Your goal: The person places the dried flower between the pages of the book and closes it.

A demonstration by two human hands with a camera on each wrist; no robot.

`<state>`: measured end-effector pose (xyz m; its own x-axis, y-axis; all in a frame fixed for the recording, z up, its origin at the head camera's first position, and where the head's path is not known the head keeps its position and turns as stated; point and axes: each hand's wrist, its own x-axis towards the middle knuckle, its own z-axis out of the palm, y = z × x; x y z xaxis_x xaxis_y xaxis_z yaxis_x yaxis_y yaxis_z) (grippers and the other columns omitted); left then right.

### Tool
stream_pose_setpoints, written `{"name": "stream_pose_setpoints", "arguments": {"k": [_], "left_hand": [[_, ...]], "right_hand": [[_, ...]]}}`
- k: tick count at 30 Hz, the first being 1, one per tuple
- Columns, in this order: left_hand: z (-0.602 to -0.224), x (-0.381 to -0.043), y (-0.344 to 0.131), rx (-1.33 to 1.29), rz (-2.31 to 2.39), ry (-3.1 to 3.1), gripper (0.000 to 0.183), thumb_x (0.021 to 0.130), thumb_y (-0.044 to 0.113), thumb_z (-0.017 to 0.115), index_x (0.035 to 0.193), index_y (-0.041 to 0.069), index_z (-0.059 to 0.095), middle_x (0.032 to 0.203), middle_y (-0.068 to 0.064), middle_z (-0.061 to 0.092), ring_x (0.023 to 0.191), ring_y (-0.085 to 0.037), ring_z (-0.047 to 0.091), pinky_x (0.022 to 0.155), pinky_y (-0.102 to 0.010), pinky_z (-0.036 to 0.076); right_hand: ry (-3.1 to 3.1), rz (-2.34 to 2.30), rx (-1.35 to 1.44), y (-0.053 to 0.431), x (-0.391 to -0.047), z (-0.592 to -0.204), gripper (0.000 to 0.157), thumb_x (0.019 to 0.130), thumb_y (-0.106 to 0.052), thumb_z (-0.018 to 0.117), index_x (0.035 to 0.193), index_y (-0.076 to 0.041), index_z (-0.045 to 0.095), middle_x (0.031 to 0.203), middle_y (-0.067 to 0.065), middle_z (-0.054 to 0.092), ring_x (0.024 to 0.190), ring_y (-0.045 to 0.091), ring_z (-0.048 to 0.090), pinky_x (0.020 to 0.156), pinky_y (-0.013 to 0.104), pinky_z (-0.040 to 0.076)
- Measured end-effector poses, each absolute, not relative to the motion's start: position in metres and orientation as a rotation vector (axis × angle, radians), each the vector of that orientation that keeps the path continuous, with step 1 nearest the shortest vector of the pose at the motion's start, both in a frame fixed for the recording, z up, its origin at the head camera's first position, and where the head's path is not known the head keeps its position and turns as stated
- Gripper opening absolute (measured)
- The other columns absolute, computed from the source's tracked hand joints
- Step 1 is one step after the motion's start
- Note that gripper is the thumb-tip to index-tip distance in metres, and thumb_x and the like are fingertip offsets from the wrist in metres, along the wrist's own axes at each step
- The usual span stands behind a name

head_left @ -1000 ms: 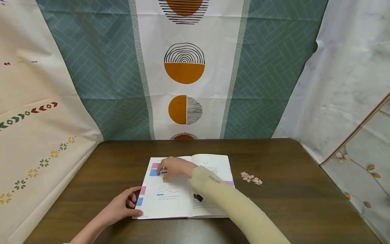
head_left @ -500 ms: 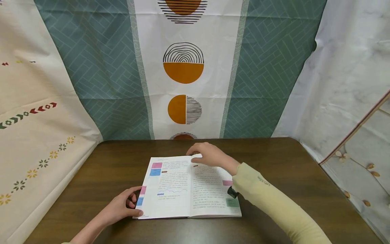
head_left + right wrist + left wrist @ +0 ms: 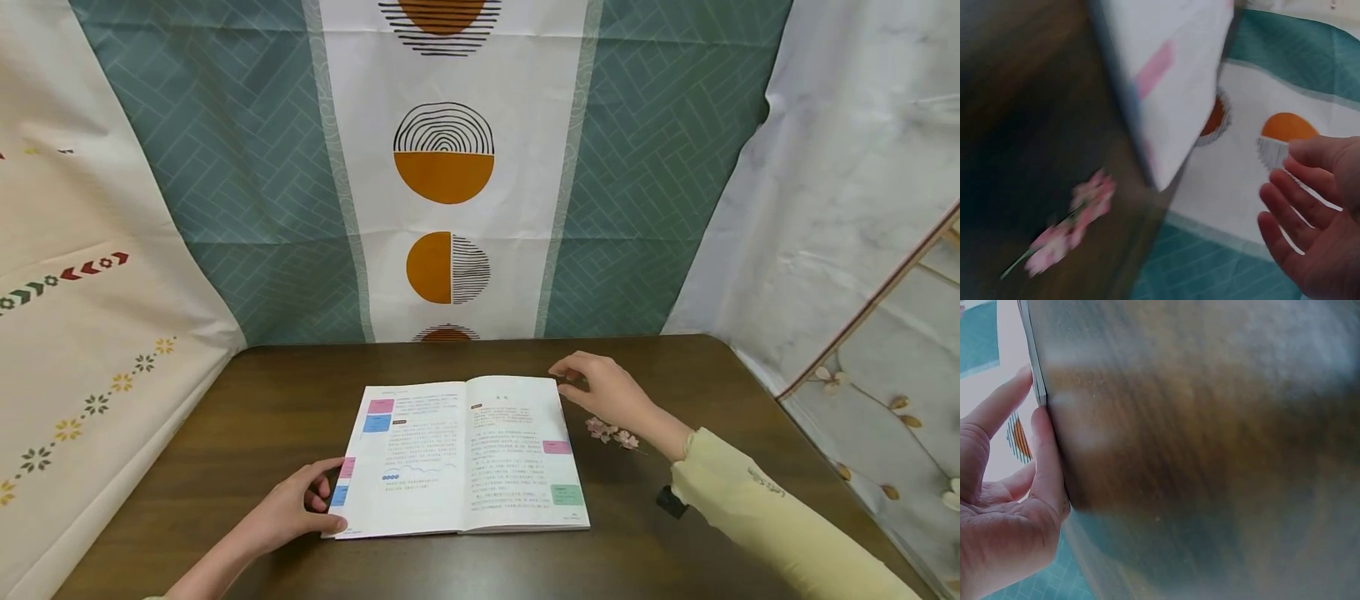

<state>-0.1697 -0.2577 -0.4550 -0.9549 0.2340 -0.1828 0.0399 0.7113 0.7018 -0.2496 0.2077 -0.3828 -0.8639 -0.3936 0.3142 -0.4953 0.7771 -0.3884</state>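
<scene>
An open book (image 3: 420, 500) with printed pages and pink, blue and green boxes lies on the dark wooden table. At its lower left corner, my left hand (image 3: 303, 504) grips the edge, the thumb on the page and the other fingers at the side. In the left wrist view, the thumb and fingers of my left hand (image 3: 1010, 506) meet at the thin edge of the book. My right hand (image 3: 607, 392) is just beyond the upper right corner of the book, fingers loosely bent and holding nothing. The right wrist view shows my right hand (image 3: 1316, 206) with its fingers spread apart.
A pink flower sprig (image 3: 611, 433) lies right of the book, partly under my right wrist in the head view. Behind the table (image 3: 300, 375) hangs a teal and white patterned cloth (image 3: 517, 250). Light cloths cover both sides.
My right hand has swept from the left page across the top of the book to beyond its right corner. The flower sprig, hidden half a second ago, shows again. My left hand stays put.
</scene>
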Motion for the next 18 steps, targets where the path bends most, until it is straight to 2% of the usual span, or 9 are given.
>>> {"name": "stream_pose_setpoints", "arguments": {"k": [7, 13, 18], "left_hand": [[-0.454, -0.171, -0.259, 0.254, 1.110, 2.628, 0.089, 0.071, 0.021, 0.089, 0.144, -0.001, 0.042, 0.094, -0.006, 0.047, 0.078, -0.012, 0.048, 0.066, -0.022, 0.040], [-0.455, -0.171, -0.258, 0.239, 1.116, 2.615, 0.090, 0.070, 0.020, 0.089, 0.144, -0.001, 0.042, 0.094, -0.006, 0.046, 0.078, -0.013, 0.048, 0.065, -0.022, 0.041], [-0.453, -0.171, -0.257, 0.224, 1.108, 2.619, 0.090, 0.070, 0.020, 0.089, 0.144, -0.001, 0.042, 0.094, -0.006, 0.046, 0.079, -0.015, 0.048, 0.065, -0.022, 0.040]], "right_hand": [[-2.682, 0.654, 0.633, 0.236, -0.240, -0.394, 0.026, 0.089, -0.015, 0.072, 0.115, -0.010, 0.069, 0.105, 0.003, 0.071, 0.093, 0.018, 0.067, 0.078, 0.039, 0.054], [-2.744, 0.617, 0.581, 0.255, -0.230, -0.398, 0.026, 0.090, -0.015, 0.071, 0.115, -0.010, 0.068, 0.105, 0.004, 0.071, 0.093, 0.020, 0.068, 0.078, 0.039, 0.055], [-2.778, 0.559, 0.559, 0.269, -0.223, -0.403, 0.023, 0.088, -0.012, 0.073, 0.111, -0.011, 0.069, 0.100, 0.003, 0.072, 0.089, 0.019, 0.068, 0.072, 0.036, 0.054]]}}
